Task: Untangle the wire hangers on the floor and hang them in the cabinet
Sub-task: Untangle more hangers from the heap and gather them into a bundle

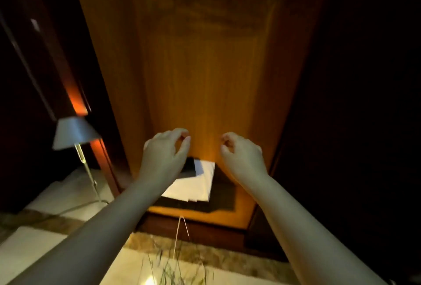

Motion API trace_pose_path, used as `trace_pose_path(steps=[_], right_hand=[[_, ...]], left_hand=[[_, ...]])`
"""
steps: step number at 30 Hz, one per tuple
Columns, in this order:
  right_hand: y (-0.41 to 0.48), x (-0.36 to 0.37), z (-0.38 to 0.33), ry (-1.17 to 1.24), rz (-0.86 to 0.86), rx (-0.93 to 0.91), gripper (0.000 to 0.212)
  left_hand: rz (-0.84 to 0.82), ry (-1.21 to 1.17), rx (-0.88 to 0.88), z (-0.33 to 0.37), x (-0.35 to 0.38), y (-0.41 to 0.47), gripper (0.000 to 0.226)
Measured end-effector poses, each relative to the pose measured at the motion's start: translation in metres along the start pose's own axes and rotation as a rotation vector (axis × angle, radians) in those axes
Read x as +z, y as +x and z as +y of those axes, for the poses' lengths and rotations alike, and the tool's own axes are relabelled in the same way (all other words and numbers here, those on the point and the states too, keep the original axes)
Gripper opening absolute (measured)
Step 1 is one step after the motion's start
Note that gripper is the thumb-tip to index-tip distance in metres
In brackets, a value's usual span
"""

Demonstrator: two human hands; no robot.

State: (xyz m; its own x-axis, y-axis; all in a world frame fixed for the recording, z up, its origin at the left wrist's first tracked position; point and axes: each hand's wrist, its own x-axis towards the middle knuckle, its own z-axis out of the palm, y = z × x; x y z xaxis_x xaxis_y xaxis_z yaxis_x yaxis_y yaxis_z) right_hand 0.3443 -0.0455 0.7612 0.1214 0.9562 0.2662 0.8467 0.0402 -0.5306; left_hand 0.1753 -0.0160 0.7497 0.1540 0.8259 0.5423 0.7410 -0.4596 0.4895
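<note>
A pile of thin wire hangers [180, 268] lies blurred on the pale floor at the bottom centre, with one wire loop [182, 230] reaching up to the cabinet's base. The open cabinet [205, 68] shows an orange wooden back panel. My left hand [164, 152] and my right hand [241, 154] are both raised in front of the cabinet's lower part, well above the hangers. The fingers of both hands are loosely curled, and I see nothing in either. No rail shows in the cabinet.
A white folded sheet [193, 184] lies on a dark item on the cabinet's bottom. A floor lamp [75, 134] with a grey shade stands at the left. Dark door panels [353, 102] flank the cabinet on the right and left.
</note>
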Motion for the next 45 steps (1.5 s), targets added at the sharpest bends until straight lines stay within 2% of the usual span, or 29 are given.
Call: trace_pose_path(steps=[5, 13, 16, 19, 21, 27, 35, 39, 43, 45], right_hand=[[-0.056, 0.146, 0.068, -0.05, -0.141, 0.093, 0.032], [-0.139, 0.385, 0.176, -0.077, -0.28, 0.207, 0.031], [-0.163, 0.47, 0.215, -0.092, -0.316, 0.201, 0.033], [-0.18, 0.535, 0.25, -0.113, -0.337, 0.181, 0.034], [-0.186, 0.576, 0.276, -0.139, -0.346, 0.179, 0.032], [-0.22, 0.655, 0.334, -0.261, -0.448, 0.184, 0.021], [-0.286, 0.728, 0.371, -0.306, -0.674, 0.294, 0.033], [-0.298, 0.757, 0.372, -0.09, -0.78, 0.421, 0.037], [-0.292, 0.771, 0.368, 0.178, -0.71, 0.604, 0.035], [-0.284, 0.775, 0.368, 0.233, -0.664, 0.671, 0.035]], left_hand=[[-0.085, 0.041, -0.102, -0.092, 0.102, -0.104, 0.039], [-0.326, 0.209, -0.213, -0.266, 0.265, -0.276, 0.044], [-0.338, 0.231, -0.15, -0.323, 0.322, -0.327, 0.05], [-0.374, 0.252, -0.084, -0.368, 0.365, -0.364, 0.037], [-0.423, 0.272, -0.079, -0.399, 0.394, -0.388, 0.037], [-0.56, 0.29, -0.161, -0.452, 0.432, -0.462, 0.045], [-0.609, 0.187, -0.462, -0.5, 0.436, -0.532, 0.047], [-0.712, 0.099, -0.528, -0.51, 0.449, -0.553, 0.049], [-0.806, -0.003, -0.534, -0.504, 0.467, -0.549, 0.057], [-0.919, 0.001, -0.523, -0.505, 0.479, -0.543, 0.06]])
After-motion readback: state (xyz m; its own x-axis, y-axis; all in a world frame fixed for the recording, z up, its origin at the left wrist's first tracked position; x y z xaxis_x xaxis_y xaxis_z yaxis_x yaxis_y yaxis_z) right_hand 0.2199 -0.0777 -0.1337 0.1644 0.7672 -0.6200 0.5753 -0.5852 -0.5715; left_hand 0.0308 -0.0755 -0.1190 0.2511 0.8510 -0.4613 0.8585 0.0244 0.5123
